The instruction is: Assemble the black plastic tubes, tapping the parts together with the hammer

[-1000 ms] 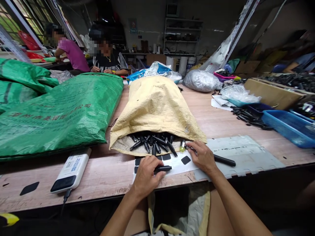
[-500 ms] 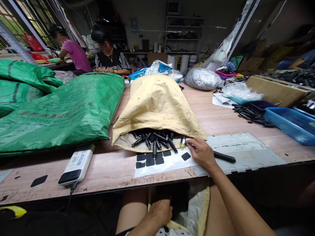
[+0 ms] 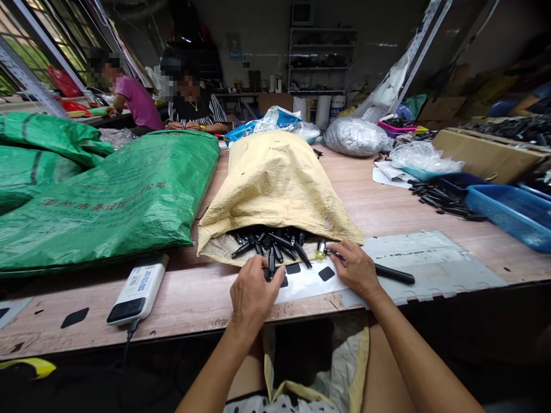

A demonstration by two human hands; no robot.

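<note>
My left hand point(image 3: 253, 292) reaches to the mouth of a yellow woven sack point(image 3: 279, 183), thumb and fingers apart on either side of a black tubular part point(image 3: 271, 263) that sticks out. Contact with the part is not clear. Several more black parts point(image 3: 286, 241) lie in the sack's opening. My right hand point(image 3: 355, 267) is closed on a slim tool with a long black handle point(image 3: 394, 274). Beyond my fingertips, by the tool's thin front end, is a small clear and yellow piece point(image 3: 321, 249). Beneath the hands lies a white sheet point(image 3: 303, 284) with black rounded-square stickers point(image 3: 326, 274).
A full green sack point(image 3: 107, 201) lies at the left, with a white power bank point(image 3: 140, 289) and cable before it. On the right are a grey mat point(image 3: 413, 261), a blue tray point(image 3: 512, 212) and loose black parts point(image 3: 447, 201). Two co-workers point(image 3: 193, 109) sit across the table.
My left hand has come up from my lap to the black part at the sack's mouth. The right hand keeps its place with the tool.
</note>
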